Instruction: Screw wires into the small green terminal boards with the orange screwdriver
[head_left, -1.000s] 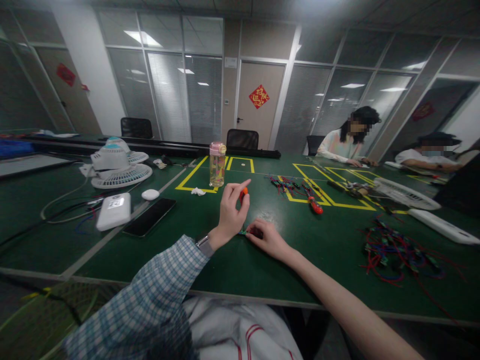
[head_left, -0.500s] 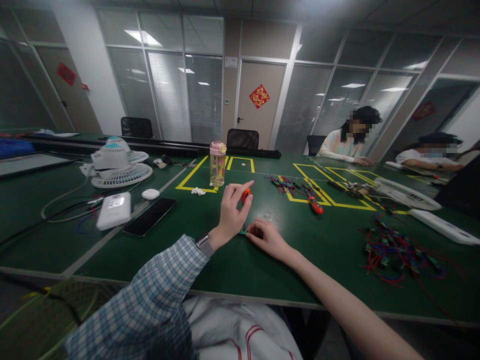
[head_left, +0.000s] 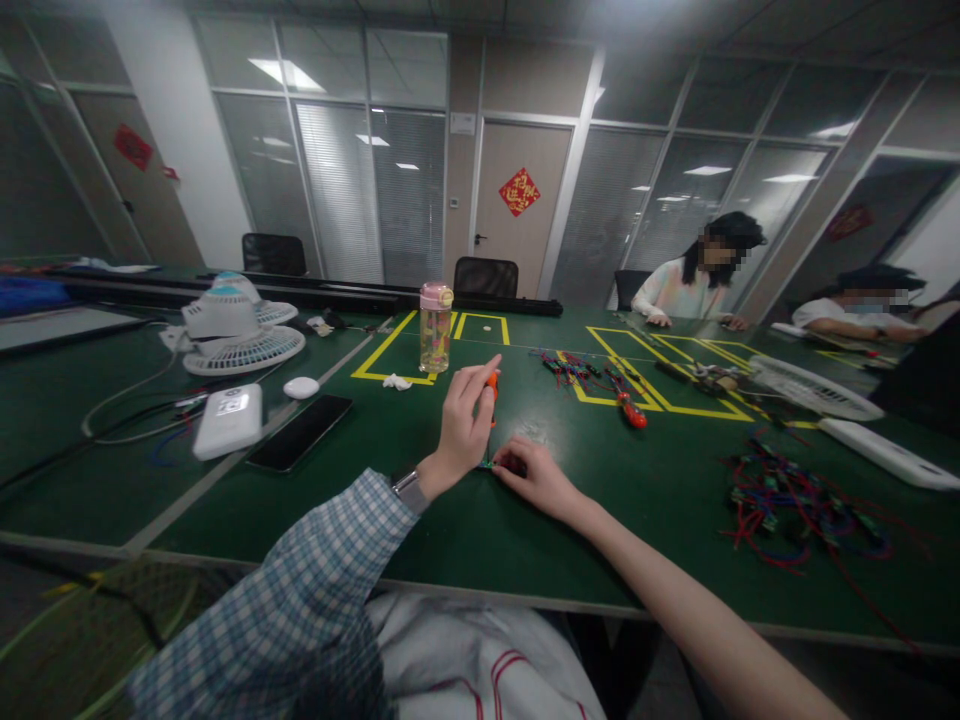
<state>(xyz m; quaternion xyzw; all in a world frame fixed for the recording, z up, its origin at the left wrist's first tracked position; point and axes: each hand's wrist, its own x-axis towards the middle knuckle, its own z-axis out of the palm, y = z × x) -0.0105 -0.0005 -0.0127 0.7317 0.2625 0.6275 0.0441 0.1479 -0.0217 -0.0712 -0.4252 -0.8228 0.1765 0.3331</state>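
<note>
Mid-frame, the left hand [head_left: 463, 420] grips an orange screwdriver handle [head_left: 492, 381], more of it showing than 0.5 s ago; the right hand [head_left: 531, 475] still pinches a green board [head_left: 486, 465].

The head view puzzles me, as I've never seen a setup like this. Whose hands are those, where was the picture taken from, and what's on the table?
There is no machine arm here: these are a person's own bare hands. The camera is worn on that person's head, looking forward and down, so you see roughly what they see.

The left hand holds an orange-handled tool between thumb and fingers. The right hand holds a small green part at the tabletop with its fingertips.

On the green table are a phone, a clear bottle with a pink lid, a white fan and, at the right, tangled wires. Two other people sit farther off.
</note>
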